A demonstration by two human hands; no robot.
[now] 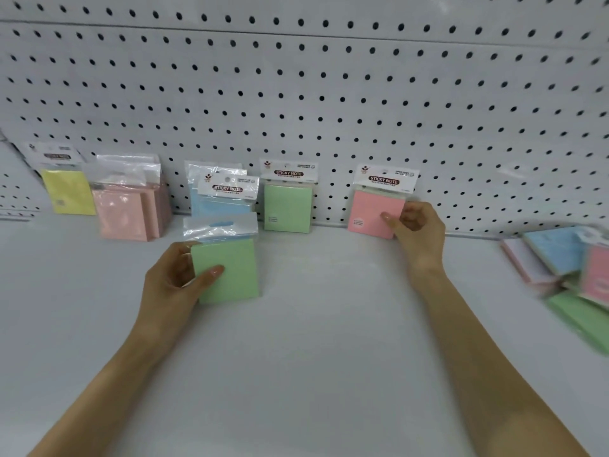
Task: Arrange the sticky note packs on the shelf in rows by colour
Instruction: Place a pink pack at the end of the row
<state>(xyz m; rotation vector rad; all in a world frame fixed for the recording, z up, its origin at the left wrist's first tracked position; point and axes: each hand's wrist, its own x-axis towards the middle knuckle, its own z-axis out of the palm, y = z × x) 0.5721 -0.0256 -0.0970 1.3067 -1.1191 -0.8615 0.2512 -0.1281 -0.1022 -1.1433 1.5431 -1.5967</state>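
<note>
Your left hand [178,278] grips the green pack [227,268], thumb across its front and fingers curled behind its left edge, so the pack lies at 3 o'clock of your palm. At 2 o'clock from it, your right hand [417,229] pinches the right edge of the pink pack [374,212], which stands on the shelf [313,341] against the pegboard [296,94], at 9 o'clock of that hand. The blue packs [220,199] stand at 12 o'clock of the held pack, with an upright green pack [287,206] just beside them. A loose pile [566,272] lies far out at 3 o'clock.

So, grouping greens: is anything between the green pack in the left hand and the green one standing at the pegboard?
Nothing visible. The shelf between the held green pack and the standing green pack is bare; the blue packs stand left of that path.
</note>
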